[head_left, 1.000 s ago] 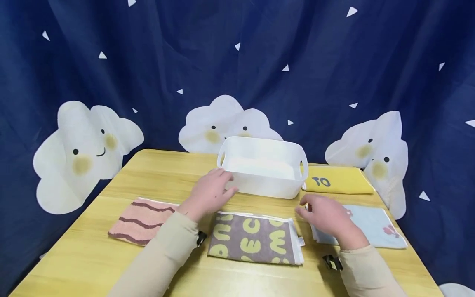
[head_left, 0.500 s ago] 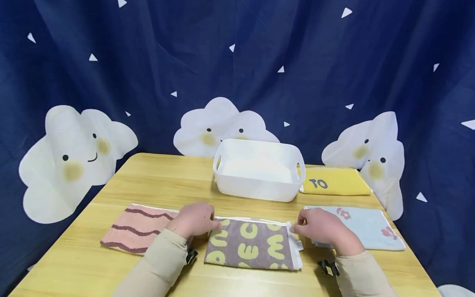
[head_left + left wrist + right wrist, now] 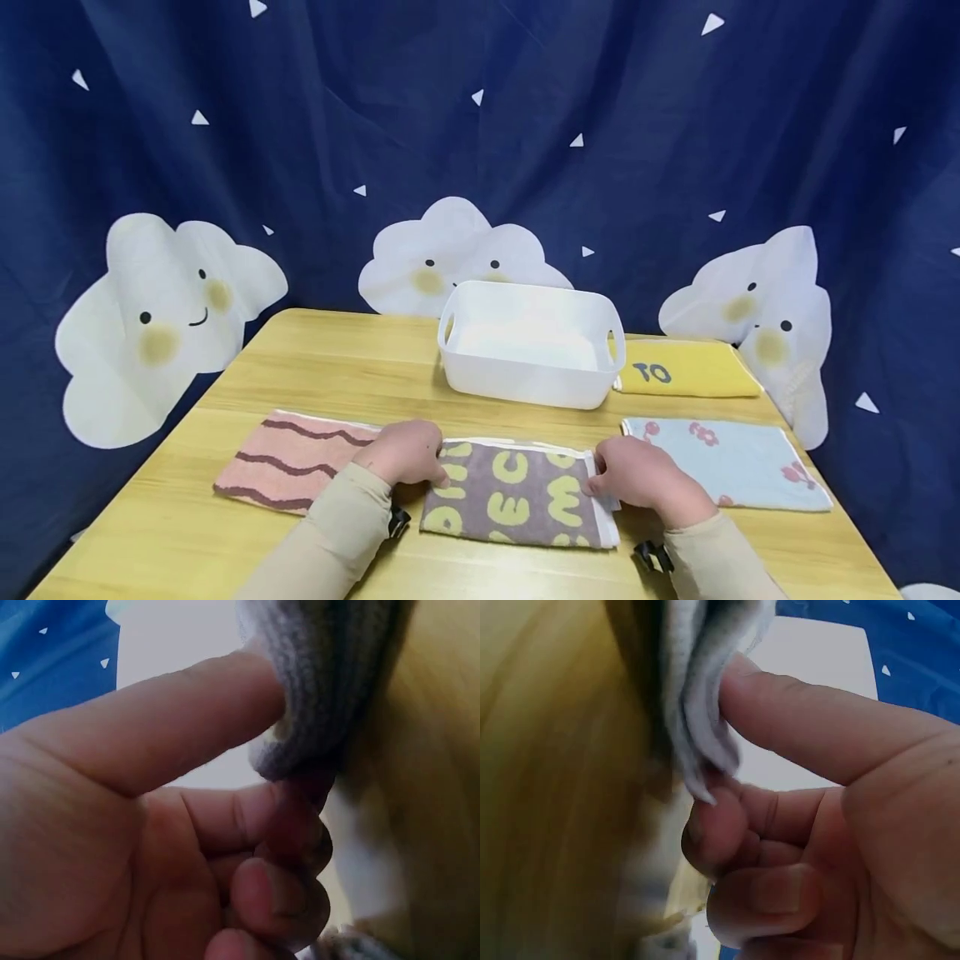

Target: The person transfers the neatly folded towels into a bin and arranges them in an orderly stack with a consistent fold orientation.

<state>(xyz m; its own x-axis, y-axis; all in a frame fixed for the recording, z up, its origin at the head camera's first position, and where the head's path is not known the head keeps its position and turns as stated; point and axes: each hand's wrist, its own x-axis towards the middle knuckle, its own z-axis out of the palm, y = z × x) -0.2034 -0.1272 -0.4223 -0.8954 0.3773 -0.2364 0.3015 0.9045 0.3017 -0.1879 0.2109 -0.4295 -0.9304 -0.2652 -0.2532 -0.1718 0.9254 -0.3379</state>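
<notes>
Both your left hand (image 3: 405, 454) and right hand (image 3: 637, 473) pinch the lettered towel (image 3: 519, 493): apparently the gripping step; lifting calls for level ends.

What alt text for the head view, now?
A person's left hand and right hand pinch opposite ends of a folded gray-purple towel with yellow letters on a wooden table. White basket behind; pink striped towel left, light-blue towel and yellow towel right.

Blue "TO" on yellow towel (image 3: 697, 375), yellow letters — C, E legible — on mauve towel (image 3: 540, 493)
</notes>
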